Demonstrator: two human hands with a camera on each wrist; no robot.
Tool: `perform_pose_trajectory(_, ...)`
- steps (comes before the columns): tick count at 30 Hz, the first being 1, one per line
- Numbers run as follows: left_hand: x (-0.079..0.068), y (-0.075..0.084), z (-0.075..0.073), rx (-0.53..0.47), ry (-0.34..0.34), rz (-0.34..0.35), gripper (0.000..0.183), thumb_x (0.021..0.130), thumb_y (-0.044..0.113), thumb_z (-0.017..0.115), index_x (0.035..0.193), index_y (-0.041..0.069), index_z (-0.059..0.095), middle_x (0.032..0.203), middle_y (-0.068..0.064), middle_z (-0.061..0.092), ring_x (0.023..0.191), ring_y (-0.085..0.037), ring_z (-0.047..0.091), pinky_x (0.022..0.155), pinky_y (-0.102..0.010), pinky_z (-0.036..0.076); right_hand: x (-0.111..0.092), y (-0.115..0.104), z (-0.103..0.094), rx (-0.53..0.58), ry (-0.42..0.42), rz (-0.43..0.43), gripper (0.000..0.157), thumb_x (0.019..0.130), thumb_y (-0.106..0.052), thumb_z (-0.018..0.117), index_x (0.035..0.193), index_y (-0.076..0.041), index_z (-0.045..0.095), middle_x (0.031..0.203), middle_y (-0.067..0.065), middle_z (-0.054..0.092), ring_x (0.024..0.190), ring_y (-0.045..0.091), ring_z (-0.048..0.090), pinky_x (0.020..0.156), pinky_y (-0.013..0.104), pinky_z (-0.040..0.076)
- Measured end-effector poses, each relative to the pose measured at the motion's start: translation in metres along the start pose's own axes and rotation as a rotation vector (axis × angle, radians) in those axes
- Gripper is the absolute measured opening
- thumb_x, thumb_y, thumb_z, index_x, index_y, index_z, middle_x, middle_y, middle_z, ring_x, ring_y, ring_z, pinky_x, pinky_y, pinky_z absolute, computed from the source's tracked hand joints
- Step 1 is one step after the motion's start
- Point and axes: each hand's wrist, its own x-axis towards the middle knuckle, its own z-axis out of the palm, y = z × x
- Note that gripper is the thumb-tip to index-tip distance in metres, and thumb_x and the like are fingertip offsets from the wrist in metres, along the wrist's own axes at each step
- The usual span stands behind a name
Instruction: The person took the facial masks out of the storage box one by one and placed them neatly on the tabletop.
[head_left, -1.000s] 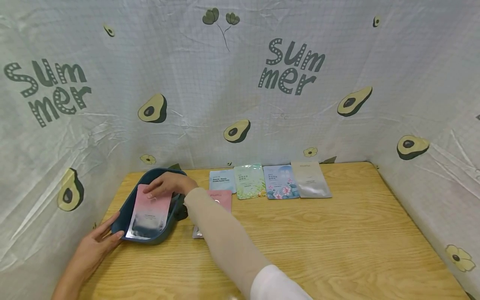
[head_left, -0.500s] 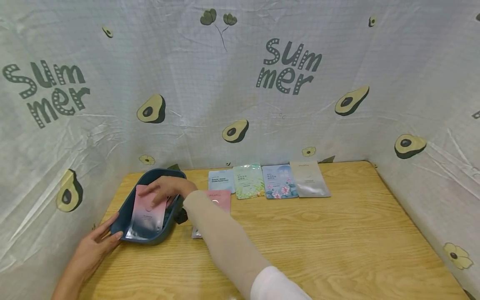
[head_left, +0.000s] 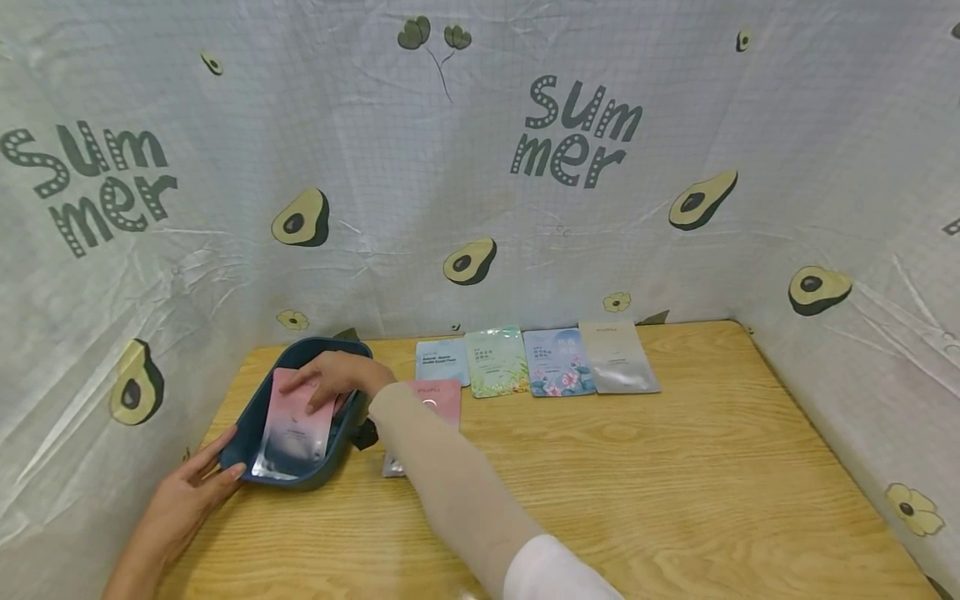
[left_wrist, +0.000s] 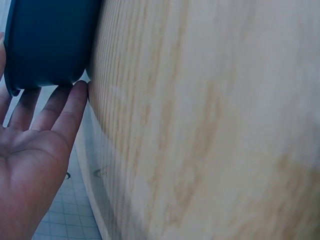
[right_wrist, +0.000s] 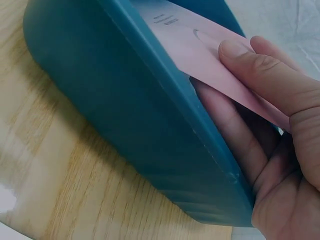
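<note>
A dark blue plastic bin (head_left: 337, 467) stands at the left of the table. Inside it, slanting against the near end, lies a pink-to-silver foil sachet (head_left: 296, 429). My right hand (head_left: 333, 379) reaches over the bin and pinches the sachet. In the right wrist view the thumb (right_wrist: 237, 50) rests on the sachet's printed face, with fingers (right_wrist: 227, 115) underneath it, inside the bin. My left hand (head_left: 183, 500) steadies the bin's near left corner. In the left wrist view its fingers (left_wrist: 67, 112) reach out straight against the bin's outer wall.
Partly hidden by my right sleeve, another pink sachet (head_left: 442, 400) lies right of the bin. Along the back edge are a light blue packet (head_left: 441, 362), a green one (head_left: 497, 362), a blue floral one (head_left: 558, 362) and a silver-beige one (head_left: 618, 358). A printed curtain (head_left: 405, 167) encloses the table.
My right fingers have shifted on the sachet, from lying over its top to pinching its upper part. The left hand has stayed at the bin's corner.
</note>
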Motion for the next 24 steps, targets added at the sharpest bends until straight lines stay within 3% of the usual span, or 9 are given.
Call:
perform_pose_trajectory(2, 0.000, 0.000, 0.000, 0.002, -0.009, -0.001, 0.070, 0.101, 0.003, 0.061, 0.161, 0.017, 0.027, 0.168, -0.018, -0.001, 0.113, 0.015, 0.050, 0.087, -0.012, 0.051, 0.000, 0.001, 0.000, -0.009, 0.014, -0.010, 0.052, 0.088, -0.025, 0.082, 0.135, -0.041, 0.066, 0.143, -0.015, 0.055, 0.107, 0.001, 0.050, 0.082, 0.012, 0.044)
perform_pose_trajectory(8, 0.000, 0.000, 0.000, -0.017, -0.011, 0.019, 0.070, 0.101, 0.000, 0.061, 0.161, 0.017, 0.030, 0.164, 0.003, 0.020, 0.112, 0.013, 0.052, 0.086, -0.013, 0.052, -0.003, 0.009, 0.001, 0.015, 0.110, -0.067, 0.050, 0.088, -0.026, 0.082, 0.134, -0.039, 0.068, 0.139, -0.015, 0.059, 0.110, -0.004, 0.051, 0.089, 0.009, 0.041)
perform_pose_trajectory(13, -0.001, 0.000, 0.000, 0.019, 0.005, -0.012, 0.071, 0.101, 0.004, 0.063, 0.161, 0.017, 0.028, 0.170, -0.012, 0.002, 0.113, 0.018, 0.048, 0.086, -0.010, 0.050, -0.014, 0.017, -0.003, 0.076, 0.215, -0.113, 0.050, 0.088, -0.025, 0.082, 0.134, -0.035, 0.068, 0.136, -0.017, 0.062, 0.103, -0.004, 0.052, 0.083, 0.009, 0.043)
perform_pose_trajectory(16, -0.002, -0.001, 0.001, 0.022, -0.005, -0.011, 0.071, 0.101, 0.003, 0.062, 0.161, 0.014, 0.026, 0.167, -0.022, -0.005, 0.114, 0.016, 0.048, 0.086, -0.010, 0.050, -0.026, 0.021, -0.007, 0.148, 0.248, -0.117, 0.050, 0.088, -0.023, 0.082, 0.135, -0.033, 0.068, 0.129, -0.016, 0.065, 0.087, 0.002, 0.055, 0.074, 0.013, 0.047)
perform_pose_trajectory(19, -0.003, -0.002, 0.000, 0.022, -0.005, -0.011, 0.072, 0.101, 0.004, 0.062, 0.162, 0.014, 0.025, 0.169, -0.017, -0.002, 0.113, 0.016, 0.048, 0.086, -0.010, 0.050, -0.040, 0.025, -0.011, 0.220, 0.286, -0.133, 0.050, 0.089, -0.021, 0.081, 0.136, -0.032, 0.068, 0.126, -0.013, 0.065, 0.077, 0.007, 0.055, 0.068, 0.017, 0.050)
perform_pose_trajectory(24, 0.000, 0.000, -0.001, 0.046, 0.003, -0.017, 0.072, 0.102, 0.008, 0.063, 0.162, 0.014, 0.024, 0.170, -0.010, 0.002, 0.111, 0.018, 0.048, 0.087, -0.010, 0.050, -0.062, 0.031, -0.022, 0.344, 0.390, -0.133, 0.049, 0.087, -0.024, 0.083, 0.133, -0.034, 0.069, 0.134, -0.014, 0.063, 0.093, 0.004, 0.057, 0.075, 0.019, 0.052)
